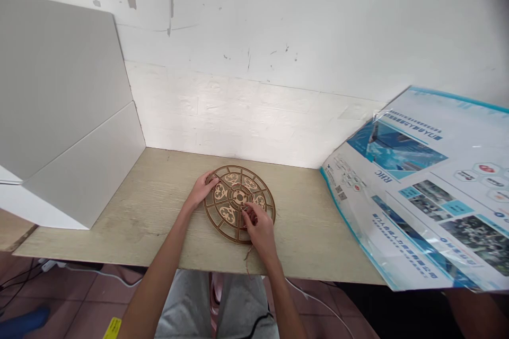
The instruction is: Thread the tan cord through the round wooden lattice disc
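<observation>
A round openwork wooden panel (229, 215) with scroll cut-outs and a ringed centre lies on the table. My left hand (201, 190) grips its upper left rim, thumb resting on the face and fingers at the edge. Over the panel's lower right part, my right hand (258, 225) is closed in a pinch just below the centre. A thin reddish thread (247, 262) trails from under that hand past the table's front edge. The tiny part between the right fingertips is mostly hidden, but it looks like the same thread.
The light wooden tabletop (310, 222) meets a scuffed white wall (254, 111) at the back. A large grey-white box (87, 164) stands on the left. On the right leans a glossy printed poster board (397, 190). Cables (318, 302) run across the floor below.
</observation>
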A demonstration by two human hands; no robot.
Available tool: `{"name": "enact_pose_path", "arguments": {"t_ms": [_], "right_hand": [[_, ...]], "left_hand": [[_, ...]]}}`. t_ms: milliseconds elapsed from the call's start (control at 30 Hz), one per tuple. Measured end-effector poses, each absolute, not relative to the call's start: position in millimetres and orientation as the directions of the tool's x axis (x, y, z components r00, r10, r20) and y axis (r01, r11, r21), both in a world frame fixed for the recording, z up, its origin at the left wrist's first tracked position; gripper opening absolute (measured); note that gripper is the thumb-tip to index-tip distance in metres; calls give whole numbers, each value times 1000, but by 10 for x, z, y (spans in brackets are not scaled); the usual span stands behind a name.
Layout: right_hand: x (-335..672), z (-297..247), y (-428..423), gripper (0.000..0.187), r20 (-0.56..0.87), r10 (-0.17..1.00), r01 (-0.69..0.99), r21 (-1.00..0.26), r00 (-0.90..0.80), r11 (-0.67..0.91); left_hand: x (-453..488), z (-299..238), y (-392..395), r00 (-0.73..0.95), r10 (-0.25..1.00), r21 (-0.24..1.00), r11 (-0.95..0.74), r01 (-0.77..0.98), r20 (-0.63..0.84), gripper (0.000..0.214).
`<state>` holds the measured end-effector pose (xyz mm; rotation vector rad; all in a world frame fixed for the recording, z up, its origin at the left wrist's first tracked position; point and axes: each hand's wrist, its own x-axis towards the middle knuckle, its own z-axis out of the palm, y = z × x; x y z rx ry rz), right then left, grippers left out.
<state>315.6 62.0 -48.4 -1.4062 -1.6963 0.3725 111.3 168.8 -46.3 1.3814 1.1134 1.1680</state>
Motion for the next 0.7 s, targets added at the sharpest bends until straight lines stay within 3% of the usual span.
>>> {"name": "enact_pose_path", "arguments": {"t_ms": [267,400,700], "right_hand": [[3192,-475,624,23,425,904,628,-696,-30,348],[3188,-524,591,31,427,903,610,-703,-50,366],[3176,-608,551,24,530,835,669,-675,146,311]], "left_hand": [[1107,-467,1675,105,993,998,-64,29,61,53],[1114,-464,1669,121,990,998,-69,2,68,55],[1122,-417,1660,127,989,997,-77,26,73,55]]}}
